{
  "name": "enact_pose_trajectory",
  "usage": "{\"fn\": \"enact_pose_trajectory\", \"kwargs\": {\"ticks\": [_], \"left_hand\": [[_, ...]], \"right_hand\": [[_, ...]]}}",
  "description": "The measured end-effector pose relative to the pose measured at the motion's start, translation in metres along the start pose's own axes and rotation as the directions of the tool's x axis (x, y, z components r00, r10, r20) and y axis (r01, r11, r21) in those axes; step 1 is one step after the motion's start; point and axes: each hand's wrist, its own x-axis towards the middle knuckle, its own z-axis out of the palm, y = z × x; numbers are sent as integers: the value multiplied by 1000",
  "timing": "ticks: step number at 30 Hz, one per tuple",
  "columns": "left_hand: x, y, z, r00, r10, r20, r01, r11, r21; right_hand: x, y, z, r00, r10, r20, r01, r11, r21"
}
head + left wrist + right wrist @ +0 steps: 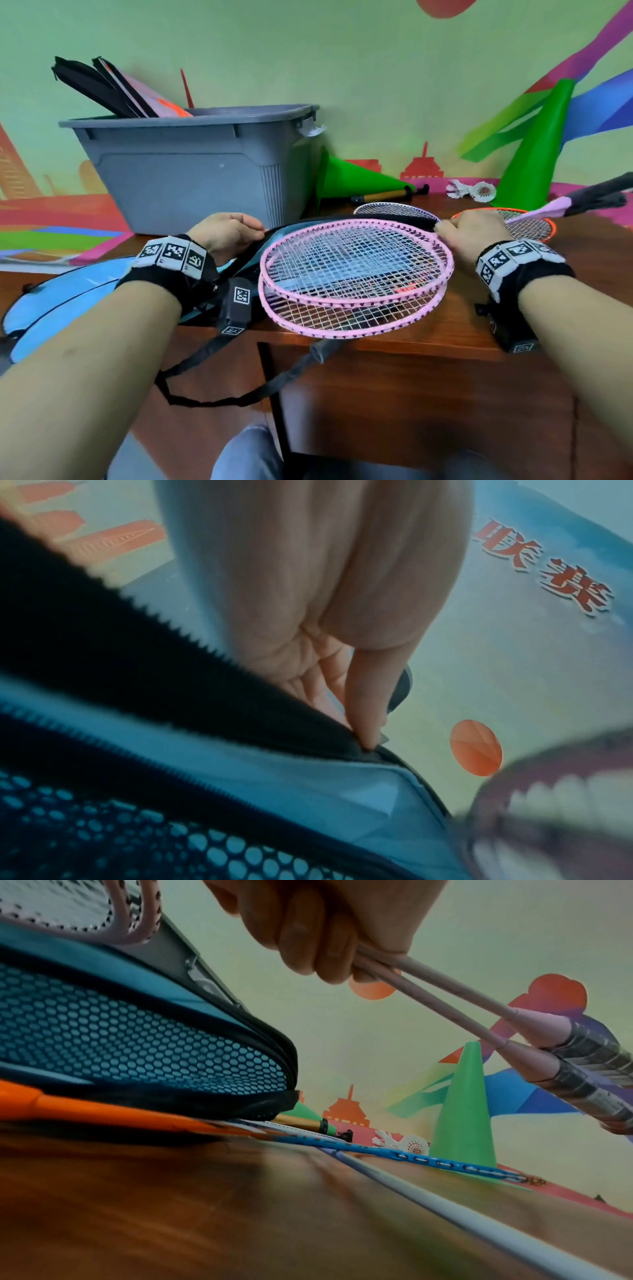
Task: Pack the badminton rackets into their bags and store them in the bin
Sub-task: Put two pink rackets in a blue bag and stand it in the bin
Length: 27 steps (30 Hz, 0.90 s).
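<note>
Hiding the blue bag (236, 274), pink rackets (352, 270) overlap.

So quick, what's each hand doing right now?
Left hand: pinching the open zipper edge of the blue racket bag.
Right hand: gripping the shafts of the two pink rackets together.

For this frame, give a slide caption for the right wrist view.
Right hand grips two pink racket shafts above the blue mesh racket bag on the wooden table.

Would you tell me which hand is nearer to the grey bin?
Left. The left hand pinches the bag's edge just before the bin; the right hand grips the pink rackets' shafts farther right.
</note>
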Motion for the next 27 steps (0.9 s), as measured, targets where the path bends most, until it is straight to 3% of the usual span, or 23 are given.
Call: {"fn": "enact_pose_trajectory", "kwargs": {"ticks": [4,9,15,20,27], "left_hand": [[-5,-1,4,999,0,49,-5,995,102],[-9,0,7,996,-11,90,3,996,89],[-4,-1,6,999,-28,-15,28,999,-37],[-4,4,8,1000,-12,23,12,1000,6],[-5,7,10,999,30,-18,-30,999,35]], "right_hand": [[-1,-2,0,999,12,-36,-10,999,48],[-2,-3,5,1000,8,-6,-8,1000,-23],[1,-1,7,999,-1,38,3,999,-51],[6,5,11,998,37,55,-32,995,-91],[0,-2,5,990,59,130,-33,980,-195]]}}
